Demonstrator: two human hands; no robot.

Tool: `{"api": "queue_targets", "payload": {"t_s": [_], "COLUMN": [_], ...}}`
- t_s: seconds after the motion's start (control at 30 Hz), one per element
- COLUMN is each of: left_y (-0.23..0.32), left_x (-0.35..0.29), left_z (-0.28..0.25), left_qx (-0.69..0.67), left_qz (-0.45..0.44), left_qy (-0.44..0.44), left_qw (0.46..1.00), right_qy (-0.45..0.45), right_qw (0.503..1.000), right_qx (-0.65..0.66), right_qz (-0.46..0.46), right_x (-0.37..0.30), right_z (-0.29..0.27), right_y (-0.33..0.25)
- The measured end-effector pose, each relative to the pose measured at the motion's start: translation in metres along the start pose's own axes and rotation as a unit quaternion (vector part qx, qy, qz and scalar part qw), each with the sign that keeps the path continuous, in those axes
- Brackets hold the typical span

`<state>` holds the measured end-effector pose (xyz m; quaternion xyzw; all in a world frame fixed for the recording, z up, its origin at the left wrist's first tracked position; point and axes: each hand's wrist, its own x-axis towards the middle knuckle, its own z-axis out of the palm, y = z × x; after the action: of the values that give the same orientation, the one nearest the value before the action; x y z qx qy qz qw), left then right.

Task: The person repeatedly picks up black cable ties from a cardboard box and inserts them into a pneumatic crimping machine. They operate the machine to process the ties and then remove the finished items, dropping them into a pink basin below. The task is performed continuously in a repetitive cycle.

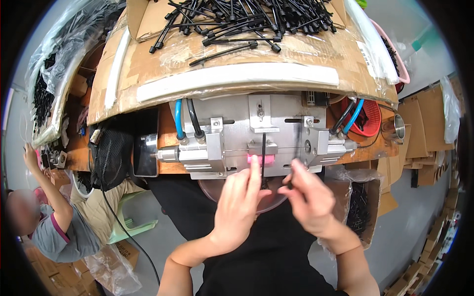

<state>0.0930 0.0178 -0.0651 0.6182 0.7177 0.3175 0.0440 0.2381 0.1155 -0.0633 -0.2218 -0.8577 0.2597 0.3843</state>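
A slim black rod [263, 148] stands lengthwise in the middle of a metal fixture [242, 116], its upper end at a metal bracket. It crosses a pink block [267, 159]. My left hand [236, 204] is open, its index finger stretched up to the pink block just left of the rod. The thumb points right, near the rod's lower end. To the right, my right hand [314, 200] is closed in a pinch, slightly blurred. Something small and dark shows between its thumb and fingers; its kind is unclear. Below the fixture, a translucent bowl [210, 190] is partly hidden by my hands.
Black rods with capped ends [232, 29] lie heaped on a cardboard surface [163, 69] above the fixture. Blue hoses [178, 118] feed its side cylinders. A red basket [368, 121] and a box of dark parts [359, 209] stand right. Another person [69, 222] sits at left.
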Motion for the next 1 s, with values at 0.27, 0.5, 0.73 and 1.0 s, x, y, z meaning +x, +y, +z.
{"api": "queue_targets", "payload": {"t_s": [0.27,0.5,0.73,1.0], "left_y": [-0.007,-0.025,-0.077,-0.094], "left_x": [-0.001,0.059,0.202,0.182], "left_z": [-0.026,-0.058,-0.069,-0.102], "left_qx": [0.021,0.019,0.062,-0.007], "left_qz": [-0.019,0.037,0.153,0.150], "left_qy": [0.059,0.096,0.083,-0.076], "left_qw": [0.998,0.995,0.983,0.986], "right_qy": [-0.075,-0.129,0.070,-0.122], "right_qw": [0.997,0.992,0.971,0.889], "right_qx": [0.003,0.010,-0.179,-0.438], "right_qz": [-0.007,-0.006,-0.141,-0.051], "right_x": [-0.011,0.017,0.204,0.254], "right_z": [0.043,0.010,-0.010,-0.011], "right_y": [0.005,-0.003,0.028,0.024]}}
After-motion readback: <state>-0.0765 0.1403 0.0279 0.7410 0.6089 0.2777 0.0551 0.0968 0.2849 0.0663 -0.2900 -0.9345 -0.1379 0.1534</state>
